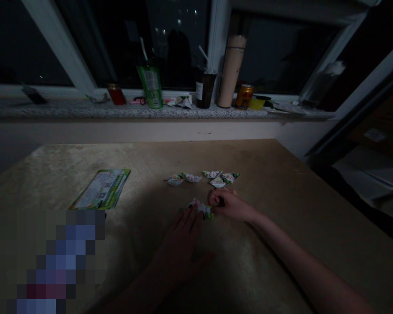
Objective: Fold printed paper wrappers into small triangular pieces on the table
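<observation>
the left hand [183, 229] lies flat, grasping nothing, fingers on a folded paper [197, 204] near other folded pieces [229, 178] on the table [150, 152]; the right hand [231, 205] curls at its right end, pinch unclear. steady left pressure should stop slipping.

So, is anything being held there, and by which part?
The left hand rests fingers on the folded paper; the right hand is at its right end, but any grip is unclear.
</observation>
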`<state>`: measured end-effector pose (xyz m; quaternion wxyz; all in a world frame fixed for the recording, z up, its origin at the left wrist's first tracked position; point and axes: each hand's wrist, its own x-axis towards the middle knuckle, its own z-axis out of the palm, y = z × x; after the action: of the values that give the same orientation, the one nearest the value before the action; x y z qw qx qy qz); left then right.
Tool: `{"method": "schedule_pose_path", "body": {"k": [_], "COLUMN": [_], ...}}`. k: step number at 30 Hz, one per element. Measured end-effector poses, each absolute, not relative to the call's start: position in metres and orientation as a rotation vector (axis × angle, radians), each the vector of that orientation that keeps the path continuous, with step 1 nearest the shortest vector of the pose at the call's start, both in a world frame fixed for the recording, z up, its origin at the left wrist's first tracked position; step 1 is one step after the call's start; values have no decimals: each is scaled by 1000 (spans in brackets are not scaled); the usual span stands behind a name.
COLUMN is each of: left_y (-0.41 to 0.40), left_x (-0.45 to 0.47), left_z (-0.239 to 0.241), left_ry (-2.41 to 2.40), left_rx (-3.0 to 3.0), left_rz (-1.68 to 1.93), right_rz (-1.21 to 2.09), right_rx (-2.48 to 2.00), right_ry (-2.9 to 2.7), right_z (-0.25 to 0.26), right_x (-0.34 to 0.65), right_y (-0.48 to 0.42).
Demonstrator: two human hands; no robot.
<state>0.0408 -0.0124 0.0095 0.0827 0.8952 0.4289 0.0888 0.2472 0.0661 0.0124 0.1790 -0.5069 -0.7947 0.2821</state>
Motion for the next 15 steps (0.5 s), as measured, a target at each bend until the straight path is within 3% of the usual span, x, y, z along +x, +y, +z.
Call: {"method": "schedule_pose_path", "body": {"k": [15], "left_y": [-13], "left_x": [46], "left_z": [10], "left_ry": [1363], "left_rx": [2655], "left_rz": [278], "right_rz": [834], "right_rx": [-1404], "right_ry": [-2292], "right_z": [11], "right_x": [252], "right_y": [71]}}
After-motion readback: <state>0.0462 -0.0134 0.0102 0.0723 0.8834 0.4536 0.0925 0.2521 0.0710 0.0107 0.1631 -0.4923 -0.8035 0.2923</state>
